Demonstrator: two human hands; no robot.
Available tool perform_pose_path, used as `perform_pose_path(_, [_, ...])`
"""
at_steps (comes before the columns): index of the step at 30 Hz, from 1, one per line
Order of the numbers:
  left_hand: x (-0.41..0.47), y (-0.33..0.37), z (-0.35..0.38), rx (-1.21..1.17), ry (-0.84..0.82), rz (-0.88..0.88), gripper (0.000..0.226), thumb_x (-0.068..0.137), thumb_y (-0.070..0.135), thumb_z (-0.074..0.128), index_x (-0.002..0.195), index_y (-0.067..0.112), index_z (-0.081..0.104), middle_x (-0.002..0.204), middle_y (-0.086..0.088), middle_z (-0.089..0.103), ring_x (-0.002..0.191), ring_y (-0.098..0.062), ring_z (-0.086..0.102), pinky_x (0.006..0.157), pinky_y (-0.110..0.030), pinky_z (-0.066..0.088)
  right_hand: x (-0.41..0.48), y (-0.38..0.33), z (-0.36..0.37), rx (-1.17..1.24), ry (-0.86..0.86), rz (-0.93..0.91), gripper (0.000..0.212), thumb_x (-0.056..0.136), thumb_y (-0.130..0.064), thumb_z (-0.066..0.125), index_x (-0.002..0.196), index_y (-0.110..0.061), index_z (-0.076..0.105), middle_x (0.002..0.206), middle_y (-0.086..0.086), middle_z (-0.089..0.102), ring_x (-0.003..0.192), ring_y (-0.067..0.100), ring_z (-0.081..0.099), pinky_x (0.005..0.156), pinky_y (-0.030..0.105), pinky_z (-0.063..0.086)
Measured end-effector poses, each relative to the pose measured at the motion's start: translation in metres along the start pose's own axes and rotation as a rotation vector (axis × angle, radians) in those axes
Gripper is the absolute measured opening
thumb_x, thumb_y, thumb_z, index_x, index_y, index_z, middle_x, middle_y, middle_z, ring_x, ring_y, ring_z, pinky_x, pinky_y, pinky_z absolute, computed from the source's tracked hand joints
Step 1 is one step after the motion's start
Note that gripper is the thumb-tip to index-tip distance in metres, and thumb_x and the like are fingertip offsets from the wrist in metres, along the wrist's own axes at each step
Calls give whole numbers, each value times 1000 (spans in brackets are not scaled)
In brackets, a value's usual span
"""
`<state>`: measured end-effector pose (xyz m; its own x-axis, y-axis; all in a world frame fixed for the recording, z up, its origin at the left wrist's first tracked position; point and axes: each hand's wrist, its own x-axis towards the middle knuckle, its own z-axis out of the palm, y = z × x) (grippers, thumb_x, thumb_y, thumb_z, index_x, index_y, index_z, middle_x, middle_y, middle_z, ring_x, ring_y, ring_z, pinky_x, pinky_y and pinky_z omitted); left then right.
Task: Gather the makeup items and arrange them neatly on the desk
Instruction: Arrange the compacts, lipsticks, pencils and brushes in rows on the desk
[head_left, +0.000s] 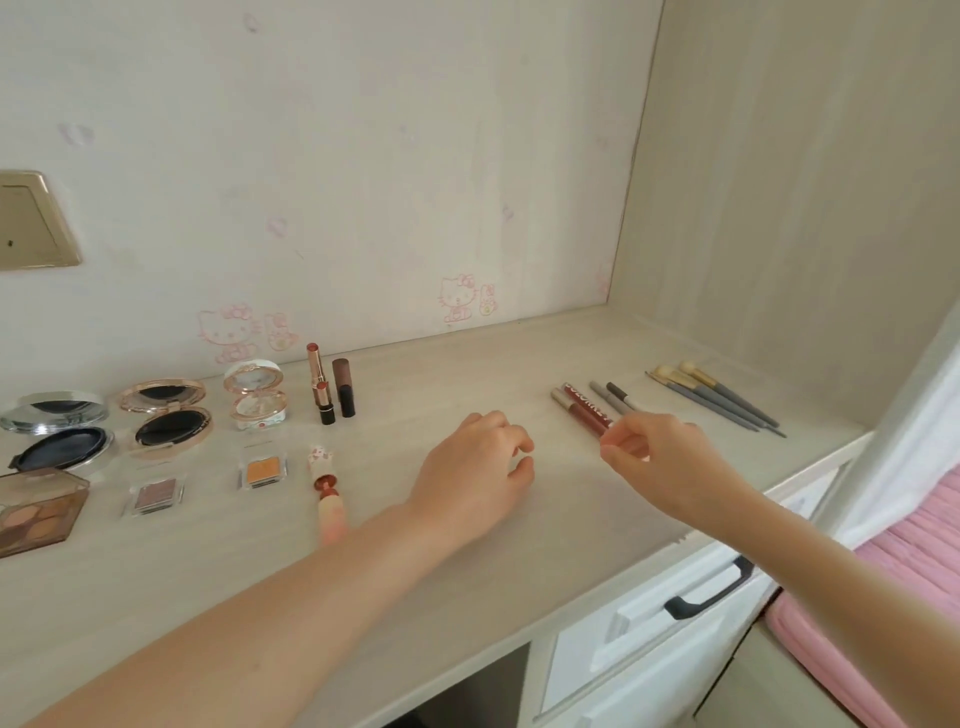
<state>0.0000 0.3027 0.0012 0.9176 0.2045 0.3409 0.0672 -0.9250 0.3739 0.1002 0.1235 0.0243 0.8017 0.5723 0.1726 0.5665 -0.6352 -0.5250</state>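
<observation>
My right hand reaches over the desk, its curled fingers and thumb around the near end of a dark red lip gloss tube. A second lip gloss tube lies right beside it, with two grey pencils just behind. My left hand rests on the desk's middle, fingers loosely curled, holding nothing. At the left sit three open compacts, two single eyeshadows, a brown palette, upright lipsticks and a lying pink lipstick.
Several grey-handled brushes lie in a row at the far right by the side panel. The wallpapered wall backs the desk. A white drawer with a black handle sits under the desk edge, beside pink bedding.
</observation>
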Motion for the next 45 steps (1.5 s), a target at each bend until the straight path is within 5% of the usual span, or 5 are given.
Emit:
perform_pose_path(17, [127, 2, 52, -86, -265, -151, 55, 94, 22, 49, 146, 12, 33, 144, -14, 45, 137, -28, 34, 109, -30, 30, 21, 32, 16, -561, 167, -173, 22, 96, -34, 44, 109, -19, 54, 107, -2, 52, 101, 19, 49, 75, 29, 48])
perform_pose_path(24, [120, -3, 51, -107, -204, -118, 41, 93, 16, 50, 134, 13, 49, 137, -9, 53, 130, -25, 44, 104, -27, 33, 21, 34, 24, -576, 204, -164, 19, 94, -29, 48, 107, -17, 55, 107, 1, 52, 97, 21, 50, 75, 33, 49])
perform_pose_path(30, [101, -16, 38, -83, -91, -34, 31, 86, 14, 64, 117, 14, 64, 119, -8, 64, 114, -23, 55, 96, -25, 39, 20, 33, 31, -715, 296, -191, 21, 63, -7, 79, 73, -11, 61, 75, 7, 59, 66, 25, 53, 53, 33, 43])
perform_pose_path(35, [85, -25, 7, -111, -78, 34, 14, 79, 14, 73, 93, 18, 73, 95, 2, 67, 98, -17, 56, 88, -28, 42, 10, 29, 28, -650, 307, -215, 12, 74, -15, 73, 80, -16, 63, 79, -1, 59, 73, 21, 53, 60, 32, 46])
perform_pose_path(45, [36, -37, -64, -345, -93, -54, 12, 77, 23, 78, 89, 26, 76, 83, 10, 71, 85, -7, 64, 87, -28, 48, -17, -10, 23, -371, 247, -318, 23, 88, -41, 61, 103, -25, 56, 96, -12, 63, 91, 13, 59, 85, 35, 48])
